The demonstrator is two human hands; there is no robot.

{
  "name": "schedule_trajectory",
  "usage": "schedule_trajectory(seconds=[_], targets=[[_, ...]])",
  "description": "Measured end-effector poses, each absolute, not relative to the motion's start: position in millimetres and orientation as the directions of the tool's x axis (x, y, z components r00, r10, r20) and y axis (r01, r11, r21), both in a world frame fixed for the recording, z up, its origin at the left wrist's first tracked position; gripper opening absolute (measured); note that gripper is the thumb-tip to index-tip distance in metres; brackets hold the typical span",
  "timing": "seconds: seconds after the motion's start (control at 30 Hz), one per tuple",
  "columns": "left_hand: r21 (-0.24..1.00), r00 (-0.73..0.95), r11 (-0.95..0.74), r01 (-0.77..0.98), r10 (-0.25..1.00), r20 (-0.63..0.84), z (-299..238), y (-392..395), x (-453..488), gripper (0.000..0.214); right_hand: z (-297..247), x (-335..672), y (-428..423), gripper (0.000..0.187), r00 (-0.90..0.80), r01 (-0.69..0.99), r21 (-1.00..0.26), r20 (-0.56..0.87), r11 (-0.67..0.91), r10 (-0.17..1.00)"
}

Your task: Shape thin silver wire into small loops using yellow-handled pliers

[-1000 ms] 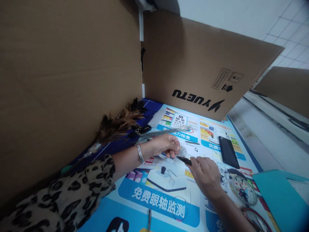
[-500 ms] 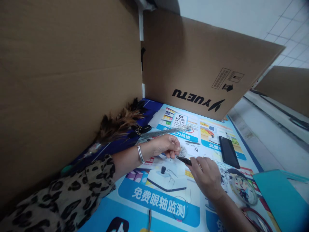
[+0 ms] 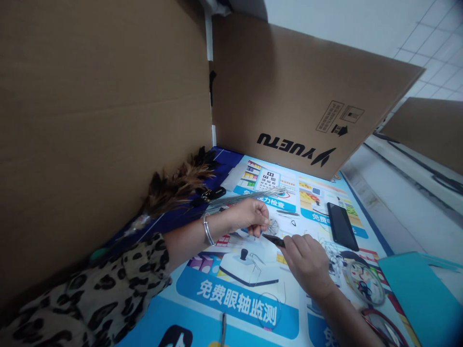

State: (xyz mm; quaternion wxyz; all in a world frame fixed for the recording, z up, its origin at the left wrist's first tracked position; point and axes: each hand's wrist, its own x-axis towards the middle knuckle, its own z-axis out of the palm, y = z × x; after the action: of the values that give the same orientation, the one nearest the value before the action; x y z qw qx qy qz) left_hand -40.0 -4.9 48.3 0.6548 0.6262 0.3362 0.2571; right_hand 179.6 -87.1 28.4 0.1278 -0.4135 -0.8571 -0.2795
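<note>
My right hand (image 3: 307, 262) is wrapped round dark pointed pliers (image 3: 274, 240), whose jaws point left. Their tip sits just under the fingertips of my left hand (image 3: 256, 218), which are pinched together; what they hold is too small to make out. Right behind those fingertips shows a round, spoked shape of thin wire (image 3: 274, 226), and I cannot tell whether it is in the pinch or lying on the table. A small dark wire loop (image 3: 293, 223) and some short thin rods (image 3: 287, 213) lie beyond my hands.
A bundle of thin metal wires (image 3: 267, 193) lies behind my left hand, near brown feathers (image 3: 177, 180). To the right are a black phone (image 3: 342, 226), a clear round coil (image 3: 366, 284) and a turquoise folder (image 3: 415, 294). Cardboard panels (image 3: 289, 96) wall the back and left.
Both hands keep nearly the same place and grip. The view has shifted slightly, and the tip of the pliers appears a touch farther left, under my left fingertips.
</note>
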Motion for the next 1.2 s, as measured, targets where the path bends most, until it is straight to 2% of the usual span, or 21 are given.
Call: schedule_trajectory(seconds=[0.1, 0.2, 0.43, 0.63, 0.97, 1.03, 1.2], targets=[[0.976, 0.59, -0.109, 0.188, 0.807, -0.024, 54.0, -9.3, -38.8, 0.012, 27.5, 179.4, -86.5, 0.02, -0.618, 0.786, 0.363, 0.431, 0.501, 0.657], [0.895, 0.547, -0.319, 0.313, 0.83, 0.105, 59.5, -13.6, -38.0, 0.006, 27.3, 179.4, -86.8, 0.019, -0.61, 0.792, 0.347, 0.417, 0.502, 0.674], [0.773, 0.57, -0.487, 0.406, 0.797, 0.203, 69.4, -19.4, -37.4, 0.002, 27.8, 178.6, -86.4, 0.02, -0.588, 0.808, 0.295, 0.375, 0.51, 0.717], [0.596, 0.65, -0.672, 0.439, 0.696, 0.305, 69.5, -21.6, -38.6, 0.006, 27.2, 175.4, -86.3, 0.02, -0.555, 0.832, 0.22, 0.336, 0.51, 0.76], [0.155, 0.803, -0.879, 0.451, 0.476, 0.359, 74.9, -36.6, -38.3, 0.01, 33.5, 175.1, -84.3, 0.014, -0.451, 0.87, -0.101, 0.226, 0.482, 0.863], [0.131, 0.807, -0.886, 0.445, 0.461, 0.37, 76.0, -37.7, -38.6, 0.011, 33.5, 176.6, -83.0, 0.013, -0.445, 0.862, -0.167, 0.205, 0.479, 0.872], [0.213, 0.777, -0.861, 0.461, 0.508, 0.373, 77.8, -37.3, -39.6, 0.014, 32.5, 179.2, -79.2, 0.012, -0.444, 0.831, -0.265, 0.213, 0.489, 0.87]])
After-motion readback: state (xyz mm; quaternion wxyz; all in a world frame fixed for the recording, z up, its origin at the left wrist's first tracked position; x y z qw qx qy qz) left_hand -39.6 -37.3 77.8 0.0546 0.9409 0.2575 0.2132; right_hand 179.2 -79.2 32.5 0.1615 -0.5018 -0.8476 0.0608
